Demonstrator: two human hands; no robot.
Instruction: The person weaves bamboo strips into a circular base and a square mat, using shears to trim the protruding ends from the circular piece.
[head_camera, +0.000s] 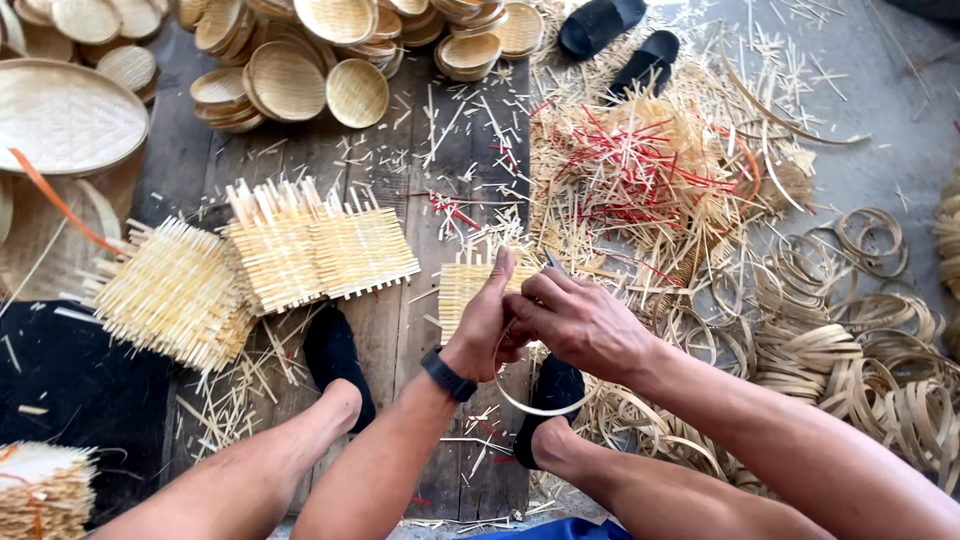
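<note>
Head view, looking straight down: both hands meet at the centre of the frame over a small woven bamboo mat (462, 285). The left hand (480, 325), with a dark band on its wrist, has its fingers closed on the mat's right edge, thumb pointing up. The right hand (575, 320) presses in from the right, fingers curled shut around a thin bamboo hoop (535, 405) that loops down below both hands toward the feet in dark socks. The mat lies up and left of the fingers, its slats running across the frame; the left hand is the nearer one to it. Finished woven squares (320, 250) fan out to the left on the plank floor (400, 330), round baskets (290, 80) stack at upper left, coiled hoops (850, 340) pile at right. No packages, labels or signs show anywhere.
</note>
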